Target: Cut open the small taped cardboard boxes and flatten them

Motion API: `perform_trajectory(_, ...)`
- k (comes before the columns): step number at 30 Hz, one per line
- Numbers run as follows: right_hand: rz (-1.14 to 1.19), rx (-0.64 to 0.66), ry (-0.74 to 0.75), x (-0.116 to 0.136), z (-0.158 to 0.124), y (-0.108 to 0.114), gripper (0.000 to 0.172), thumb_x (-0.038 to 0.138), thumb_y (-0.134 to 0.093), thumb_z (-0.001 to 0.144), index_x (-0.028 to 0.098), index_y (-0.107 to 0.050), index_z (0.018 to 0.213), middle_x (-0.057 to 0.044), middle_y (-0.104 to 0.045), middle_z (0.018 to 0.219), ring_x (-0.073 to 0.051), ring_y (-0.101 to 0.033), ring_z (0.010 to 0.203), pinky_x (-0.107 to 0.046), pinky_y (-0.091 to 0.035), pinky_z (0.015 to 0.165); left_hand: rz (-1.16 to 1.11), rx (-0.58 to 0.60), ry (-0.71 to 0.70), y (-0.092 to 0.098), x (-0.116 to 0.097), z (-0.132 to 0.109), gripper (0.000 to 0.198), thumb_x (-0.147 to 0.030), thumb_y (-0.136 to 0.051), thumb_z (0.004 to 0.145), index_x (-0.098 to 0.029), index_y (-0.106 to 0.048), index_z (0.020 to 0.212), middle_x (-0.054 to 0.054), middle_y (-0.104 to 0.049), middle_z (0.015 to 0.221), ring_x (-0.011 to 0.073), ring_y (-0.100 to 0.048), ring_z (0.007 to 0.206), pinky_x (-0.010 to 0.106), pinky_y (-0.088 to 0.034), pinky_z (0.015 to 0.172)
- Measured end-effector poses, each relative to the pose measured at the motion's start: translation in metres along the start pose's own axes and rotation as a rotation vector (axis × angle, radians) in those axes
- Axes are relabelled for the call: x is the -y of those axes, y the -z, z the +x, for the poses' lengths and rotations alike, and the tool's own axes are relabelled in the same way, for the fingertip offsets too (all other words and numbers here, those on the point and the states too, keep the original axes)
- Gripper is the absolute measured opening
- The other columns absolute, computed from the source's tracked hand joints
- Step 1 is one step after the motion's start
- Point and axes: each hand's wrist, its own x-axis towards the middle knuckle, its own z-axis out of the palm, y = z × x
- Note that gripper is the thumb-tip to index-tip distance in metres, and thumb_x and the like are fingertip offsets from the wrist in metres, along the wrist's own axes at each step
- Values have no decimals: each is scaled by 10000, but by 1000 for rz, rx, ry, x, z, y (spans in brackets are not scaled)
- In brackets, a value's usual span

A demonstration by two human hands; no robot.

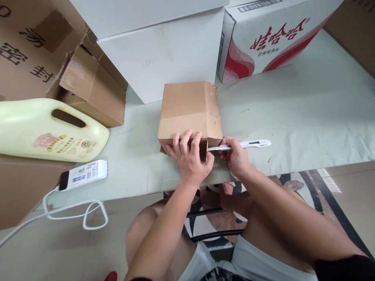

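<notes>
A small brown cardboard box (183, 107) lies on the pale green cloth, its near end partly open. My left hand (191, 160) grips that near end, fingers over the upper edge and thumb by a cardboard flap (206, 150). In my right hand (236, 156) is a white utility knife (258, 143), held sideways with its handle pointing right. The knife's blade end reaches left to the flap at the box's near right corner, close to my left thumb. Whether the blade is cutting into the cardboard I cannot tell.
Behind the box stand a large white carton (164, 58) and a red-and-white carton (272, 43). On the left are an open brown box (99, 86), a pale yellow jug (58, 132) and a white power strip (88, 174) with its cable. The cloth-covered table (307, 117) ends just before my knees.
</notes>
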Motion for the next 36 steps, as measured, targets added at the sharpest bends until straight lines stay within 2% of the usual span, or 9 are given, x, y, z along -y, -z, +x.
perform_trajectory(5,-1,0,4,0,-1,0,284,361,-503,764,238,-531,510,-2,-533,488,-141,-445,490,-291,-350,509,-14,44,39,0,1,-1,548,-317,-612,763,-215,-683,1297,165,-627,1391,433,-374,1483,649,-134,1246)
perform_trajectory(12,-1,-4,-1,1,-1,0,286,357,-501,757,236,-525,499,3,-527,485,-134,-440,484,-291,-339,512,19,-28,-14,-1,0,0,522,-306,-597,777,-201,-684,1281,166,-649,1357,413,-425,1452,641,-175,1245)
perform_trajectory(23,-45,40,18,-1,-1,2,311,373,-481,818,240,-531,541,5,-529,510,-143,-446,511,-305,-343,548,3,19,28,0,-1,0,535,-315,-618,759,-219,-685,1281,158,-633,1371,423,-389,1471,642,-172,1242)
perform_trajectory(29,-44,22,-1,2,-3,1,303,364,-483,800,237,-543,532,6,-532,504,-135,-450,505,-301,-337,545,6,-28,-7,0,-1,0,536,-298,-615,759,-205,-679,1283,162,-645,1353,417,-421,1445,639,-224,1219)
perform_trajectory(36,-41,31,7,2,-3,1,310,356,-482,807,234,-547,530,3,-530,508,-136,-444,503,-304,-333,540,-24,22,43,1,-3,0,531,-304,-610,756,-211,-696,1272,156,-638,1372,420,-382,1475,640,-172,1239)
